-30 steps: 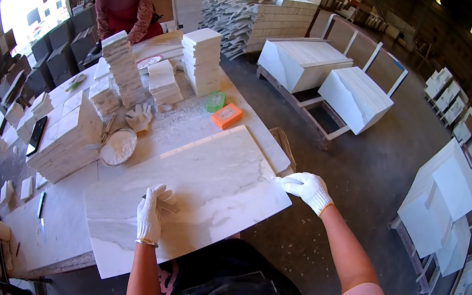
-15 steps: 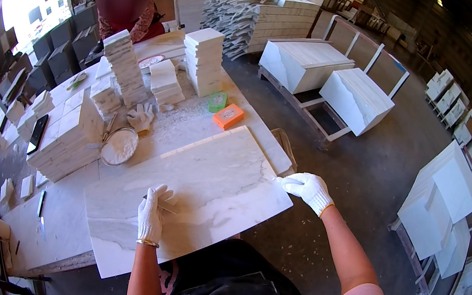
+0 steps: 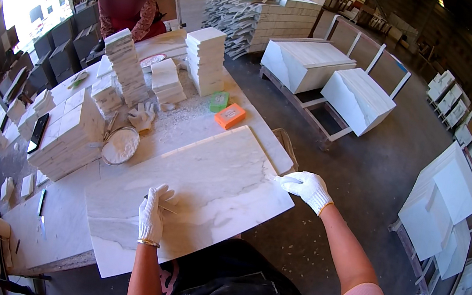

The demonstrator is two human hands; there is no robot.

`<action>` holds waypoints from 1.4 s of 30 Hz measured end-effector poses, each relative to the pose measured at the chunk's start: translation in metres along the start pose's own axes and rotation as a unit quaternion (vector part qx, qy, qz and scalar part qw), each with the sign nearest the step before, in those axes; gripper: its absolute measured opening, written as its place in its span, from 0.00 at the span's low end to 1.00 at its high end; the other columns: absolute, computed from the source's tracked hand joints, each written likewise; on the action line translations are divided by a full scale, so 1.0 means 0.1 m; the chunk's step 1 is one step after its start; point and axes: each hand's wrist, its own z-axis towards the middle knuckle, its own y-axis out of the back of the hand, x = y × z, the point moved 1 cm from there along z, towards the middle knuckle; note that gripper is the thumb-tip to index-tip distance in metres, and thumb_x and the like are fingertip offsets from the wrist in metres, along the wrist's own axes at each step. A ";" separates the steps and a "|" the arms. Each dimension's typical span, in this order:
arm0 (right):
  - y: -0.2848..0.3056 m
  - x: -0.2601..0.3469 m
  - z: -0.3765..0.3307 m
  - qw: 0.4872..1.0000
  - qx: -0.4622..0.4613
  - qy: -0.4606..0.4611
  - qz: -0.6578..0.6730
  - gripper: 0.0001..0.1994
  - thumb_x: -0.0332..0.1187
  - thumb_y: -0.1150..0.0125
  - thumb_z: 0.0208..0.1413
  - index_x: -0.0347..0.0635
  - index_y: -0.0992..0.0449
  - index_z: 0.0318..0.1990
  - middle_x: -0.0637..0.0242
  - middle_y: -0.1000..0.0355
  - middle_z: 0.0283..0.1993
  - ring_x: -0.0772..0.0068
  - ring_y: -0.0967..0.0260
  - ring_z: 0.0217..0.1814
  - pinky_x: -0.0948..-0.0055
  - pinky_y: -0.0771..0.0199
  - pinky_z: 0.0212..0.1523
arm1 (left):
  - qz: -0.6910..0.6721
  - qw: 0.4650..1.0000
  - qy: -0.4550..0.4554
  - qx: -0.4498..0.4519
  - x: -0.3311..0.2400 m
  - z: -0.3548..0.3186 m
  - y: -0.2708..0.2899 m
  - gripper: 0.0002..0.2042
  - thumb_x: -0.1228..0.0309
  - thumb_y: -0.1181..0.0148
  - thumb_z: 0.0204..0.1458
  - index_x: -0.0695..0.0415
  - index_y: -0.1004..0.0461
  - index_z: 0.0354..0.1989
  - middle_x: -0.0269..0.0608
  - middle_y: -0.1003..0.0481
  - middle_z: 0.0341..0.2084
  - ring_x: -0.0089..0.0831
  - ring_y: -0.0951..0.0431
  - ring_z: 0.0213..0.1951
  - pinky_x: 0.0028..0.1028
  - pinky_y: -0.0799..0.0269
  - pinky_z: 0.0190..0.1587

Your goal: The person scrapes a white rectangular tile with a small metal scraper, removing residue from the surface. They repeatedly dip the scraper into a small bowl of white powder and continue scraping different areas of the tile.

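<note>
A large white marble slab with grey veins (image 3: 201,173) lies across the near part of the worktable. My left hand (image 3: 152,214), in a white knit glove, rests over its near left part. Those fingers are closed round a thin, blade-like tool (image 3: 167,207), mostly hidden by the glove. At the slab's right edge is my right hand (image 3: 307,190), also gloved, its fingers pinched together close to the stone. What they hold, if anything, is hidden. Left of the slab's far edge sits a round dish of white paste or powder (image 3: 121,146).
Stacks of cut marble pieces (image 3: 203,59) stand on the table's far half, near an orange block (image 3: 230,115), a green block (image 3: 218,101) and a loose glove (image 3: 141,116). A phone (image 3: 38,133) lies on a stack. Another person (image 3: 126,3) works beyond. Slabs on racks (image 3: 310,67) flank the right side.
</note>
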 end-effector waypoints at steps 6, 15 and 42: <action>0.00 0.04 0.01 1.000 0.010 -0.007 -0.022 0.18 0.52 0.33 0.50 0.51 0.14 0.40 0.68 0.17 0.39 0.68 0.20 0.40 0.73 0.24 0.42 | -0.011 1.000 0.016 -0.006 -0.01 -0.01 0.00 0.33 0.47 0.56 0.67 0.71 0.35 0.60 0.65 0.24 0.44 0.49 0.23 0.50 0.47 0.25 0.53; -0.02 -0.11 0.06 0.996 0.000 -0.005 0.088 0.17 0.48 0.30 0.51 0.47 0.15 0.42 0.69 0.17 0.36 0.77 0.22 0.37 0.76 0.25 0.42 | 0.008 1.000 0.004 0.000 0.00 0.00 -0.04 0.33 0.47 0.57 0.67 0.71 0.35 0.61 0.61 0.22 0.40 0.48 0.25 0.54 0.45 0.26 0.53; -2.71 1.59 2.56 0.951 0.088 0.231 0.184 0.13 0.22 0.33 0.44 0.41 0.23 0.40 0.72 0.24 0.37 0.78 0.29 0.39 0.74 0.27 0.44 | 0.011 0.999 0.018 0.028 0.01 -0.03 0.03 0.27 0.50 0.53 0.67 0.62 0.27 0.60 0.42 0.22 0.50 0.27 0.24 0.49 0.27 0.29 0.52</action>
